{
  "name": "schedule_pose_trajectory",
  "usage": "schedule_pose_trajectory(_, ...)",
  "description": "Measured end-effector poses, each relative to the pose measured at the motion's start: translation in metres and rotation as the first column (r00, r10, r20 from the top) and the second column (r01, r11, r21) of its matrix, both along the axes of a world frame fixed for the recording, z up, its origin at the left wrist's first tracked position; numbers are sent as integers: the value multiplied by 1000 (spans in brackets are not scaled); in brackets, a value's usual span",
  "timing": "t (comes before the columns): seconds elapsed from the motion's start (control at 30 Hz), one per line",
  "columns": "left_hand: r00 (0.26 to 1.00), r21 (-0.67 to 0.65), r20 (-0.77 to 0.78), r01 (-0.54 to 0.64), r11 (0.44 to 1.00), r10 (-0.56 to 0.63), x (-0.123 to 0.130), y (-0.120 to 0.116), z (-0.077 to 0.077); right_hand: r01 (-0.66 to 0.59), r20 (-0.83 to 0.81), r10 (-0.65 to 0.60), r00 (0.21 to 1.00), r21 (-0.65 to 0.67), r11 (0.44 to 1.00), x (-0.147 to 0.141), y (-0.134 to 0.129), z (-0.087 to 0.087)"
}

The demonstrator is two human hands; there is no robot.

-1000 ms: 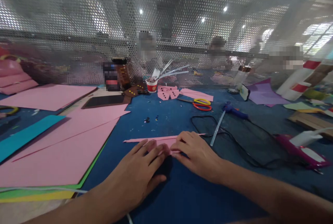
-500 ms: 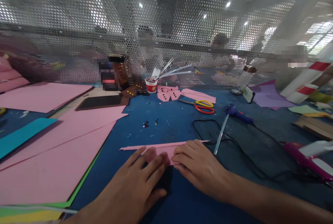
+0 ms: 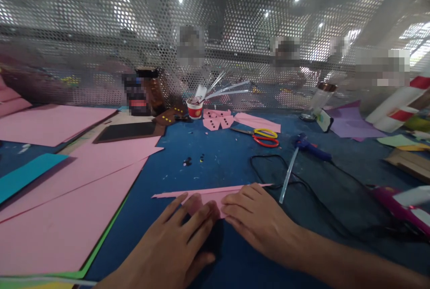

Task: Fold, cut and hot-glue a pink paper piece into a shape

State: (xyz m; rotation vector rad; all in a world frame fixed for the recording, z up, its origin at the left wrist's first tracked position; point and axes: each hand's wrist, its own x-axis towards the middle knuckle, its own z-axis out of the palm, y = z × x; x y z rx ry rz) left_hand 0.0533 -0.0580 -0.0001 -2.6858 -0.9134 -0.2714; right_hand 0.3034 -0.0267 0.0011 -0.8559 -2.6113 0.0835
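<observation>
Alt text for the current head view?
A person's left hand and right hand touch a pink paper piece on a blue tabletop. Beyond lie scissors and a blue glue gun; large pink sheets lie left.

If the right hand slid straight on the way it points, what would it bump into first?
Probably the left hand, just ahead of the right hand on the same pink paper. The gap between them is hard to judge.
</observation>
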Motion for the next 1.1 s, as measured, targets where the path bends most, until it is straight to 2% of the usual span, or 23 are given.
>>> schedule_pose_trajectory(0.23, 1000, -14, 25, -8, 1000, 8, -1, 2, -5, -35, 34, 34, 999, 27, 999, 1, 2, 4)
schedule_pose_trajectory(0.5, 1000, 29, 29, 8, 1000, -9, 0, 2, 1, -31, 7, 31, 999, 12, 999, 1, 1, 3)
schedule_pose_trajectory(0.73, 1000, 19, 21, -15, 1000, 15, 0, 1, 0, -40, 8, 40, 999, 0, 999, 1, 2, 5)
schedule_pose_trajectory(1.1, 996, -153, 49, -71, 986, 79, -1, 2, -3, -44, 34, 44, 998, 13, 999, 2, 1, 9)
